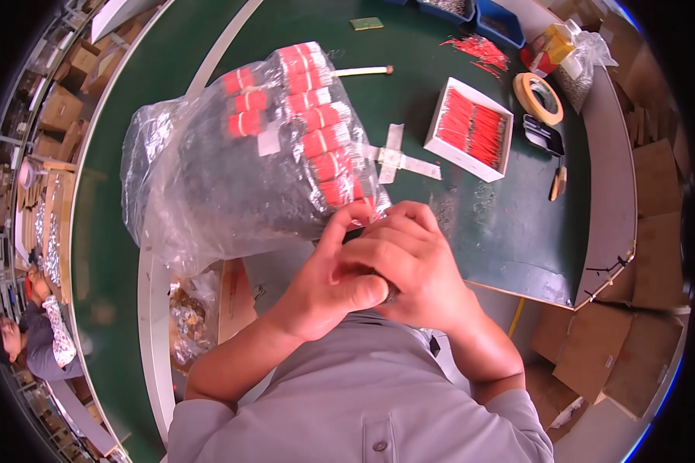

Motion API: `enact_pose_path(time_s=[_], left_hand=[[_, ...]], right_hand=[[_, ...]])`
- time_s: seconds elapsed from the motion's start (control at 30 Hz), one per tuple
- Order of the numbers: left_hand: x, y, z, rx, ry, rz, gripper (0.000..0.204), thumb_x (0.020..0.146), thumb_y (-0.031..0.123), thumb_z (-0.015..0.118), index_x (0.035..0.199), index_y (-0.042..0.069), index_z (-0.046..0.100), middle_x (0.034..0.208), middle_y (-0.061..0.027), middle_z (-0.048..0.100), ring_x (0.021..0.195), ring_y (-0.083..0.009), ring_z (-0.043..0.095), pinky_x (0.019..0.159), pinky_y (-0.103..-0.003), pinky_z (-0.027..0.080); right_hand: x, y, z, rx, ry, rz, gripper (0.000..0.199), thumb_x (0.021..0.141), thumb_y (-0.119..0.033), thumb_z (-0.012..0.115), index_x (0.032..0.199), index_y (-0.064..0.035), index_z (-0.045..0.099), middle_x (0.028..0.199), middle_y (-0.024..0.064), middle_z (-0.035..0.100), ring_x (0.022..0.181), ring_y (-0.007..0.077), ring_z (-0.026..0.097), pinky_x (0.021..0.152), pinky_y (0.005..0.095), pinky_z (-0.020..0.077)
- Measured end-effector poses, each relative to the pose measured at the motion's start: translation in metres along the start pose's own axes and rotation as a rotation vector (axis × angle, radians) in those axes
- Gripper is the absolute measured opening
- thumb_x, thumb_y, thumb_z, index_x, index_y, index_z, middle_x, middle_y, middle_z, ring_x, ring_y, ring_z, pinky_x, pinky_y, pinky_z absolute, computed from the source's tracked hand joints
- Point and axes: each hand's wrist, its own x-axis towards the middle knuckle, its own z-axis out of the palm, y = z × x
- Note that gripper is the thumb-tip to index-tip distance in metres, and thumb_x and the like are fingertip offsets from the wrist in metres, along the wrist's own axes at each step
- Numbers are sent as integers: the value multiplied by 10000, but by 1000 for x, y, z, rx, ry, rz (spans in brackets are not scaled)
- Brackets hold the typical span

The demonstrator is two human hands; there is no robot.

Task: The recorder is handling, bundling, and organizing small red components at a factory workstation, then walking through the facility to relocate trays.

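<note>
In front of my chest my left hand [320, 289] and my right hand [417, 266] are pressed together, fingers closed and overlapping. Between them shows a little of something dark [354, 234], mostly hidden by the fingers, so its kind cannot be told. My fingertips are at the near corner of a large clear plastic bag [208, 197] lying on the green table [413, 73]. Inside the bag, bundles of red wires [324, 140] with pale bands form a long row, with a shorter row [247, 100] beside it.
A white box [466, 167] of red wires sits right of the bag, with loose red wires [483, 52] beyond. Tape rolls [538, 98], a black tray [543, 135] and blue bins [498, 23] line the right and far sides. Another person [42, 339] is at far left.
</note>
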Motion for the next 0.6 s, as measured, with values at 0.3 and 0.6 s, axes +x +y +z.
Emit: enact_pose_path(time_s=[0.3,0.6], left_hand=[[7,-10,4,209,31,61,955,930,191,814,1585,90,127,1431,-143,461,1275,-184,501,1032,-367,481],[10,-9,13,990,-98,285,587,938,135,772,1425,28,462,1389,-176,528,1282,-296,570,1027,-396,493]], right_hand=[[-22,11,8,107,92,0,272,728,-118,867,909,-151,666,824,-50,684,791,212,694,931,431,489],[-43,46,-35,344,185,142,292,763,-250,904,889,-119,675,908,28,707,858,255,687,902,394,474]])
